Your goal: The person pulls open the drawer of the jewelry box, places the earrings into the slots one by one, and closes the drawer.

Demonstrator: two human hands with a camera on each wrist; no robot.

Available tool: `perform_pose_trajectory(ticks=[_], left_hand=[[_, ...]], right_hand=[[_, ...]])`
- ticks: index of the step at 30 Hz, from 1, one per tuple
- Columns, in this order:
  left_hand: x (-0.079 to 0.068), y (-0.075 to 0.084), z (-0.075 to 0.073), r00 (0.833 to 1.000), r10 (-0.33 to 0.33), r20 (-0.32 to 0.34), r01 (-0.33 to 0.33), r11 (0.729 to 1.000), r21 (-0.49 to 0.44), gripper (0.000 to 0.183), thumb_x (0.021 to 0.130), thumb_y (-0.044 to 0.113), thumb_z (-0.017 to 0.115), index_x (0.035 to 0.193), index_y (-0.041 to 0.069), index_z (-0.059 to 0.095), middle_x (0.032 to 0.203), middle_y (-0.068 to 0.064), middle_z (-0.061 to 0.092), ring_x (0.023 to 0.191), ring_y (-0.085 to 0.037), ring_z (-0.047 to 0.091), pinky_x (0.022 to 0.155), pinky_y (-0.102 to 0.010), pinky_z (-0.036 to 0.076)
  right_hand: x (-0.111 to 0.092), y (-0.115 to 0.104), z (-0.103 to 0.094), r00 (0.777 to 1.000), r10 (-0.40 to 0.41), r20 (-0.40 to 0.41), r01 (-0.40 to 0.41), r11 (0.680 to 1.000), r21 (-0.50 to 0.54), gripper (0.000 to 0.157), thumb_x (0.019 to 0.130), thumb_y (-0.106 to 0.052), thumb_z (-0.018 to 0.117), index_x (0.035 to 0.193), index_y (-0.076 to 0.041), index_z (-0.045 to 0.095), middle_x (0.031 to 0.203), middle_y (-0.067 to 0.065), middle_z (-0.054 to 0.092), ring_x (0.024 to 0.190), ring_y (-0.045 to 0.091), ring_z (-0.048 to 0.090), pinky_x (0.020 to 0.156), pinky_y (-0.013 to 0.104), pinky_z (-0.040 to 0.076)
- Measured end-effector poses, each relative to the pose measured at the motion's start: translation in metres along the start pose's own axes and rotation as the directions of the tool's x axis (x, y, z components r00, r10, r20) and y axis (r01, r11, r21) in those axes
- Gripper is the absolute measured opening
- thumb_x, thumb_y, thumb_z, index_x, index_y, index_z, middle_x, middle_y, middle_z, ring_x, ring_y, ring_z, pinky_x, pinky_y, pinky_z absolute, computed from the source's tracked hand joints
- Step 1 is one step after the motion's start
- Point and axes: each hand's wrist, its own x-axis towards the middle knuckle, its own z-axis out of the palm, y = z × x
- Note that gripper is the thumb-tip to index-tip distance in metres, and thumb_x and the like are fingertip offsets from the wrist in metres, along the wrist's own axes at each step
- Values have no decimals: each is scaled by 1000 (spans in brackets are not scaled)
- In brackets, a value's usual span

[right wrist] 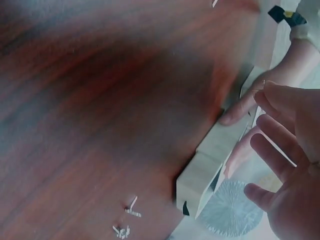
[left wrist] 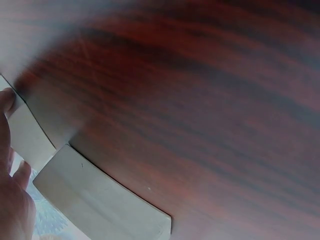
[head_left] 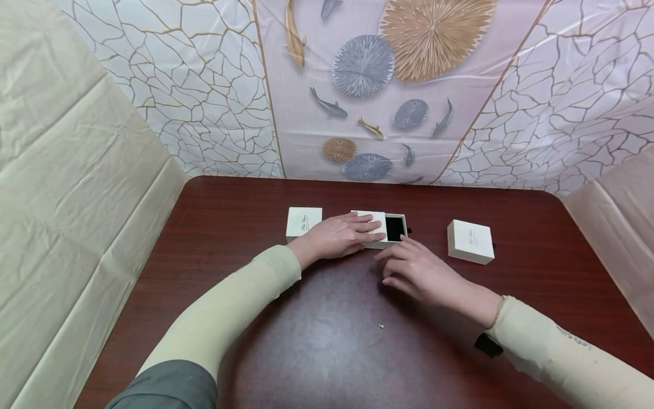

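A white drawer box (head_left: 378, 245) stands at mid-table with its tray pulled out to the right, showing a black lining (head_left: 395, 228). My left hand (head_left: 341, 234) holds the box's sleeve, fingers across its top and thumb against the near side. Just in front of the tray is my right hand (head_left: 421, 271). In the right wrist view its thumb and forefinger pinch a tiny silvery stud (right wrist: 263, 84), while the other fingers spread loosely. More small silvery pieces (right wrist: 132, 210) lie on the table near the tray's black tab (right wrist: 186, 208).
A closed white box (head_left: 304, 220) stands left of the held one, partly behind the left hand. Another white box (head_left: 470, 241) sits farther right. Nearer the front lies a tiny pale piece (head_left: 381, 326) on the dark wooden table (head_left: 327, 352). Patterned cloth (head_left: 214, 85) hangs behind.
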Motion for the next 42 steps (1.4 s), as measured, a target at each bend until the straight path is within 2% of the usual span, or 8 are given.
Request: perform_pose_trajectory(ticks=[10,16,24,33,42], left_hand=[[1,-1,-2,1000,-4,15,4,1000,-1,52,109,22,62,160,27,52,167,-1,45,158,-22,38,129,-43,31],[1,0,-2,1000,-2,19,2,1000,3,52,110,23,61,161,27,51,167,-2,45,158,-23,37,129,-42,31],[1,-1,-1,1000,7,7,-7,1000,5,52,109,22,63,160,27,53,167,-2,45,157,-24,39,128,-43,32],[0,1,0,1000,4,0,-4,1000,8,52,109,23,62,160,27,53,167,-2,46,157,-22,38,128,-42,32],[0,2,0,1000,4,-4,-4,1000,-3,51,109,22,63,159,27,54,167,-2,46,157,-23,38,128,-43,32]], right_hand=[[4,12,-19,993,111,49,-112,994,11,13,91,-11,84,91,-17,73,129,11,72,124,37,64,118,71,35],[9,20,-30,986,149,69,-151,988,18,11,92,-10,83,91,-16,74,133,13,70,126,37,63,120,72,31],[13,36,-39,965,236,112,-244,968,59,12,96,-7,78,91,-16,73,139,18,67,131,38,62,122,73,25],[17,51,-40,964,250,90,-255,966,49,17,97,-5,76,84,-14,69,141,21,65,134,42,59,117,77,29],[22,63,-36,951,289,112,-293,956,13,12,100,-6,72,90,-12,70,152,26,57,145,46,49,119,80,21]])
